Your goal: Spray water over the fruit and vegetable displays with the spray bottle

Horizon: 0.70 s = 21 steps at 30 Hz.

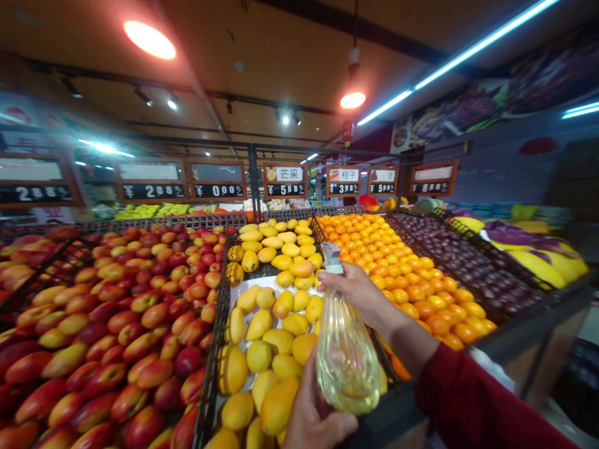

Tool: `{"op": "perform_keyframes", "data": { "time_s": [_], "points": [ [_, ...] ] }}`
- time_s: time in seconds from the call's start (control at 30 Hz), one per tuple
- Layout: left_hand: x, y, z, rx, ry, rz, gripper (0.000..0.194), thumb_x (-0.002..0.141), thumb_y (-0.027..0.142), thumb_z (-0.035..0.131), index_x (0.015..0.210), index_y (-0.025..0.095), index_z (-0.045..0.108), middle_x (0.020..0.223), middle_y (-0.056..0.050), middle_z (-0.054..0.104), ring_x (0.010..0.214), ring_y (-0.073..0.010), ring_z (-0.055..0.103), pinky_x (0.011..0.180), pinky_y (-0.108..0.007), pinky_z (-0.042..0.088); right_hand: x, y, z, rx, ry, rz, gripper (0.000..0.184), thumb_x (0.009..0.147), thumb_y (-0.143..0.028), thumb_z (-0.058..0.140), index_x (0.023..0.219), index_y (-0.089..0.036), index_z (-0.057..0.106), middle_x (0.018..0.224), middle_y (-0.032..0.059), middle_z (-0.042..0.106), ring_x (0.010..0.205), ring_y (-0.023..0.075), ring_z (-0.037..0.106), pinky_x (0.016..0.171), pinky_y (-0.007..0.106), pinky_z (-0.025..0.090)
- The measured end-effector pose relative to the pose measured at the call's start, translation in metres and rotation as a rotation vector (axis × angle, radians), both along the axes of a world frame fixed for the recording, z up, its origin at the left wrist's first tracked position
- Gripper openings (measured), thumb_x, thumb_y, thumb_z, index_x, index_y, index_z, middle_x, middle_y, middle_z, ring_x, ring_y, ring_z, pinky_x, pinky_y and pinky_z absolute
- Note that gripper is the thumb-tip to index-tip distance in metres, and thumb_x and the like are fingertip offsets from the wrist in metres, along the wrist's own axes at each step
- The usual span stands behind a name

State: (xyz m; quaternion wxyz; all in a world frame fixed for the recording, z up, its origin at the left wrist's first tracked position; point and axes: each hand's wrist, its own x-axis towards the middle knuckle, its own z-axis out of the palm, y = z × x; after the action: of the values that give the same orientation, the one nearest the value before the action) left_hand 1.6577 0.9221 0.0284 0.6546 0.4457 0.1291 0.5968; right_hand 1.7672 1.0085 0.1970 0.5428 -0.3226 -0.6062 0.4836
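I hold a clear ribbed spray bottle (347,352) with a pale yellow tint over the front of the mango section. Its grey-white spray head (332,257) points up and away from me. My right hand (362,290) is closed around the neck just below the head. Under the bottle's lower end, my left hand (318,408) grips the base from the left and below, thumb across the front. Yellow mangoes (278,342) lie behind and left of the bottle, some on a white sheet. Oranges or tangerines (397,268) fill the section beyond my right wrist.
Red-yellow nectarines (135,318) fill the left bins. Dark plums (468,265) and yellow melons (538,255) are on the right. Black mesh dividers (213,349) separate the sections. Price signs (285,181) hang along the back, and a red lamp (352,100) hangs above.
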Motion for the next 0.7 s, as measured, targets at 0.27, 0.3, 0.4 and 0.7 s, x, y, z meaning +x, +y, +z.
{"op": "perform_keyframes", "data": {
  "time_s": [0.27, 0.3, 0.4, 0.7],
  "points": [
    [0.018, 0.013, -0.009, 0.062, 0.1, 0.049, 0.093, 0.068, 0.026, 0.086, 0.141, 0.027, 0.03, 0.155, -0.014, 0.047, 0.139, -0.0322, 0.049, 0.11, -0.041, 0.043, 0.028, 0.001, 0.0, -0.026, 0.029, 0.12, 0.041, 0.061, -0.041, 0.085, 0.09, -0.017, 0.069, 0.075, 0.0017, 0.073, 0.072, 0.0172, 0.064, 0.07, 0.029, 0.047],
    [0.022, 0.014, -0.011, 0.063, 0.099, 0.043, 0.093, 0.068, 0.026, 0.086, 0.142, 0.027, 0.029, 0.155, -0.014, 0.046, 0.139, -0.0325, 0.049, 0.111, -0.041, 0.042, 0.032, 0.001, -0.001, -0.034, 0.036, 0.135, 0.043, 0.06, -0.041, 0.086, 0.092, -0.017, 0.069, 0.078, 0.0021, 0.074, 0.074, 0.0178, 0.065, 0.071, 0.029, 0.047],
    [0.038, 0.016, -0.013, 0.03, 0.028, 0.077, 0.1, 0.061, 0.027, 0.09, 0.142, 0.022, 0.032, 0.154, -0.017, 0.047, 0.138, -0.0345, 0.05, 0.11, -0.042, 0.043, 0.047, 0.002, -0.005, -0.058, 0.066, 0.176, 0.049, 0.059, -0.042, 0.087, 0.097, -0.017, 0.068, 0.084, 0.0035, 0.075, 0.081, 0.0192, 0.068, 0.075, 0.029, 0.049],
    [0.088, 0.016, 0.006, -0.009, -0.01, 0.028, 0.109, 0.059, 0.022, 0.089, 0.147, 0.019, 0.024, 0.15, -0.019, 0.051, 0.13, -0.028, 0.058, 0.105, -0.035, 0.046, 0.099, 0.011, -0.014, -0.121, 0.142, 0.203, 0.049, 0.066, -0.041, 0.086, 0.104, -0.017, 0.067, 0.084, 0.0042, 0.076, 0.069, 0.0152, 0.066, 0.063, 0.025, 0.047]
  ]
}}
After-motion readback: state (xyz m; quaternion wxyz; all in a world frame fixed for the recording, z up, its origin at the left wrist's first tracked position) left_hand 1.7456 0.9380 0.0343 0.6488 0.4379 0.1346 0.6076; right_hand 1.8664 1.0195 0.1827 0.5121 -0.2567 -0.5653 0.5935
